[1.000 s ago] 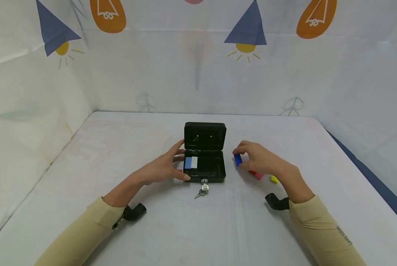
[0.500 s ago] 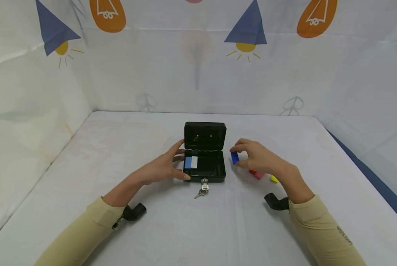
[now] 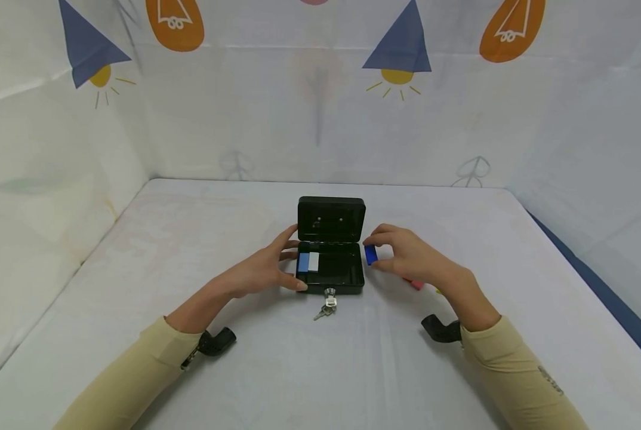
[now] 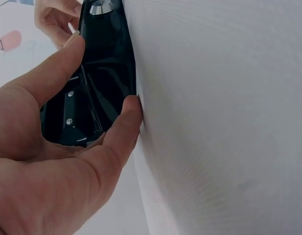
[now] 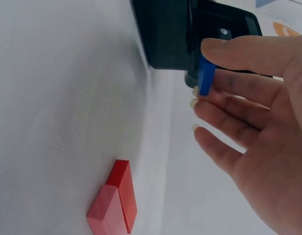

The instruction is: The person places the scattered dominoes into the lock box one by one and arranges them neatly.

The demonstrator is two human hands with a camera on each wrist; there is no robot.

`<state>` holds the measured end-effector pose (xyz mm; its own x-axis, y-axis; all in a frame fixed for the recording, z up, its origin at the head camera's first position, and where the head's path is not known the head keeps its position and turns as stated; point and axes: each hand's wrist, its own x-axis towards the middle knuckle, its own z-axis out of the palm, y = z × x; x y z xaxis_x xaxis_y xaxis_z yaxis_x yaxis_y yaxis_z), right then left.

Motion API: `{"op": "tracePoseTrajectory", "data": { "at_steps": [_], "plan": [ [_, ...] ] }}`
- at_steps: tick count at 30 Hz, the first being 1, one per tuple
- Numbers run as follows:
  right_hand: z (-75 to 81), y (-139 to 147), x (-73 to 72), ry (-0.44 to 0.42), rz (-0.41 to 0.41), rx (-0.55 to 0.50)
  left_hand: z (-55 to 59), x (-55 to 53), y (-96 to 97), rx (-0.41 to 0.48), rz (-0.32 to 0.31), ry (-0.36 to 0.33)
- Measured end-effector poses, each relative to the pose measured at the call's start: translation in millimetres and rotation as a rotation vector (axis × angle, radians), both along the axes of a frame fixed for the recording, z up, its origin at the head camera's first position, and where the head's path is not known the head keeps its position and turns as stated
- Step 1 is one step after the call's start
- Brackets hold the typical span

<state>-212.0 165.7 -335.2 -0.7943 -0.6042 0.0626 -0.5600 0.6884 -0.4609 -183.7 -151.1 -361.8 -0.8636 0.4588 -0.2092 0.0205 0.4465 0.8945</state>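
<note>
Just right of the black box (image 3: 347,289), our right hand (image 3: 410,254) pinches the blue block (image 3: 371,255).
Its long axis runs roughly front-to-back; our left hand (image 3: 264,272) grips the box's left side.

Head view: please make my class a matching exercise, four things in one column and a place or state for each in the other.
Things:
1. Dark blue block
2. Keys
3. Black box
4. White piece

Place or state:
A. Inside, next to a light blue piece
B. Open, its lid raised
C. At the box's front side
D. Pinched by the right hand

Pairs: 1-D, 2-C, 3-B, 4-A
</note>
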Motion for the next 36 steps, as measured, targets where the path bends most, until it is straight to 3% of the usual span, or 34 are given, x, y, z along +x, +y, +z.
{"op": "tracePoseTrajectory", "data": {
  "at_steps": [23,36],
  "plan": [
    [-2.3,-30.8,6.2,0.061,0.004,0.032,0.4,0.1,-0.3,0.0,0.009,0.0],
    [-10.6,-41.8,8.4,0.076,0.045,0.044,0.1,-0.4,0.0,-0.006,0.01,0.001]
  ]
}}
